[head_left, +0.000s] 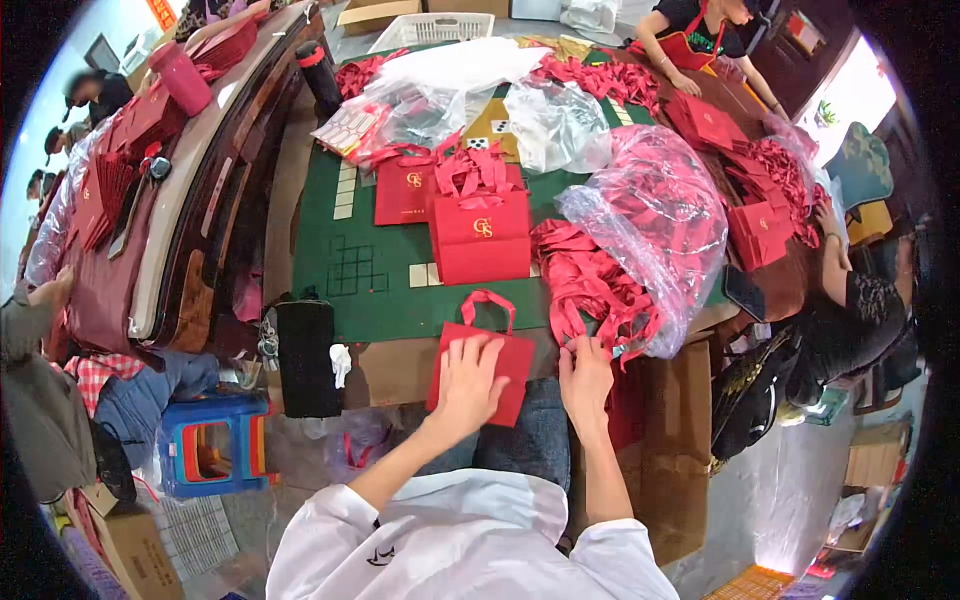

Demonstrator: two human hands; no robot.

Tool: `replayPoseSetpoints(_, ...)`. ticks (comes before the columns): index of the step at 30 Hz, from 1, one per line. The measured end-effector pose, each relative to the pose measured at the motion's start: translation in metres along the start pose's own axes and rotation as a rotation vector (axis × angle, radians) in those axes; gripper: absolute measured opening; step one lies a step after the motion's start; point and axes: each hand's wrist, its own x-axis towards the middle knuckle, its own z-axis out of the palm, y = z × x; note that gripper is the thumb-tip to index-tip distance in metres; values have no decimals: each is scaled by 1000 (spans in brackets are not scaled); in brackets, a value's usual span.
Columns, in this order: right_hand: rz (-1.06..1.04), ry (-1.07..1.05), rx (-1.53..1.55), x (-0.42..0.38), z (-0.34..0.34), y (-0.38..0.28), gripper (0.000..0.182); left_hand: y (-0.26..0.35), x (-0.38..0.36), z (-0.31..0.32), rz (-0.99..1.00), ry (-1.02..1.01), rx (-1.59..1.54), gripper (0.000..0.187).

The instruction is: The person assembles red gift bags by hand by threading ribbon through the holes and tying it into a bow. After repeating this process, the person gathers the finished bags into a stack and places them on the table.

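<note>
Fingers spread, my left hand (470, 385) lies flat on a small red paper gift bag (512, 365) at the table's near edge. A red ribbon handle (487, 300) loops up from the top of that bag. To the right, my right hand (586, 375) pinches a red ribbon at the near edge of a heap of red ribbons (590, 275). The heap spills out of a clear plastic sack (675, 220). Just beyond my hands, more red bags with gold lettering (482, 240) lie stacked, with ribbon handles on top.
The green table (320, 260) also carries clear plastic bags (560, 125) and a dark thermos (318, 78). Another person (690, 45) works at the far right, beside more red bags (705, 120). A side table at left holds stacked bags (150, 130). Blue stools (215, 440) stand below left.
</note>
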Motion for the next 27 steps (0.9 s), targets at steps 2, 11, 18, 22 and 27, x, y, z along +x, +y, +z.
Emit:
replayPoseSetpoints(2,-1,13,49,2,-2,-4,12,-8,13,-3,-7,24,-23,56)
replayPoseSetpoints(11,-92,-74,339,-6,-14,-37,14,-27,22,-3,19,-11,-22,43)
replayPoseSetpoints(18,-264,-40,362,-4,-6,-54,17,-37,24,-5,-34,-36,-153,33)
replayPoseSetpoints(22,-278,-95,363,-6,-4,-55,18,-40,26,-4,-111,-86,-273,30)
replayPoseSetpoints(27,-277,-91,301,-6,-2,-63,16,-39,30,-4,-139,-78,-303,31)
